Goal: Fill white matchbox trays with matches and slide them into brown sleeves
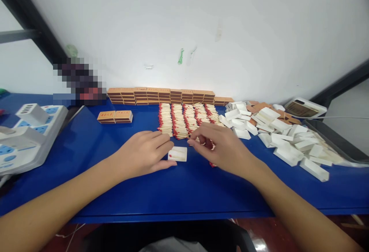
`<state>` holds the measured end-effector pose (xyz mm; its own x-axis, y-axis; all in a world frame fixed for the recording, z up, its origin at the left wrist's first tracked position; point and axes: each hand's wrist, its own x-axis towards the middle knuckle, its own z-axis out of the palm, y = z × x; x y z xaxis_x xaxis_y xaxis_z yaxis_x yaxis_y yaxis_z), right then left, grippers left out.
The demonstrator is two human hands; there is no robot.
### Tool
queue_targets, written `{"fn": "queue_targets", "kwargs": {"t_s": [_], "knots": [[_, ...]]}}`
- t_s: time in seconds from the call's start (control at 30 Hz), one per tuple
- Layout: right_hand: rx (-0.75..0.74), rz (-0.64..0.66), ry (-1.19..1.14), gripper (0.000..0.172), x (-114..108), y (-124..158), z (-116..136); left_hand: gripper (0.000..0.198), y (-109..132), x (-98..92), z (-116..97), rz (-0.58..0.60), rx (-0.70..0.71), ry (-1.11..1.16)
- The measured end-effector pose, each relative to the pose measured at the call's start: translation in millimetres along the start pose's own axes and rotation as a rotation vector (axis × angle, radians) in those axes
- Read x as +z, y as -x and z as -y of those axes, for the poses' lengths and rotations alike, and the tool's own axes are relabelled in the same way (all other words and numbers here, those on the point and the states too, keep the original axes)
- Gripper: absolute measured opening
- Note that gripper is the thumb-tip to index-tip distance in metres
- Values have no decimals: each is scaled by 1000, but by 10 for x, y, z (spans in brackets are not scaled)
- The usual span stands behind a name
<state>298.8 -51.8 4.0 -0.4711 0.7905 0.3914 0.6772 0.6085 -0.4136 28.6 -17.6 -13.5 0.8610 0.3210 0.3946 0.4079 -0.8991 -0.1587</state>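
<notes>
A small white matchbox tray (181, 155) lies in front of me with a red-tipped match or two inside. My left hand (144, 154) grips its left end, thumb along the near side and fingers at the far side. Just right of the tray hovers my right hand (220, 148), thumb and forefinger pinched together; whatever is between them is too small to make out. Beyond both hands, loose matches (165, 117) lie in several side-by-side rows, their red heads toward the edges. The right hand covers part of these rows, and a few red heads show beneath it.
Closed matchboxes (158, 95) are stacked along the wall, with more matchboxes (115, 116) at left. White empty trays (288, 136) and brown sleeves (261, 107) are heaped at right, near a phone (305, 107) and a dark flat case (337, 140). A power strip (54, 129) sits far left.
</notes>
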Motion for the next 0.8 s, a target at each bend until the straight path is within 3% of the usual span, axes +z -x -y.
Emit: {"fn": "queue_targets", "kwargs": {"t_s": [0.13, 0.43, 0.8], "knots": [[85, -69, 141, 17, -113, -11, -130, 41, 17, -1, 64, 8, -52, -43], [143, 285, 178, 15, -88, 5, -256, 38, 40, 14, 74, 121, -111, 157], [193, 401, 153, 16, -45, -4, -229, 37, 27, 7, 36, 189, -150, 230]]}}
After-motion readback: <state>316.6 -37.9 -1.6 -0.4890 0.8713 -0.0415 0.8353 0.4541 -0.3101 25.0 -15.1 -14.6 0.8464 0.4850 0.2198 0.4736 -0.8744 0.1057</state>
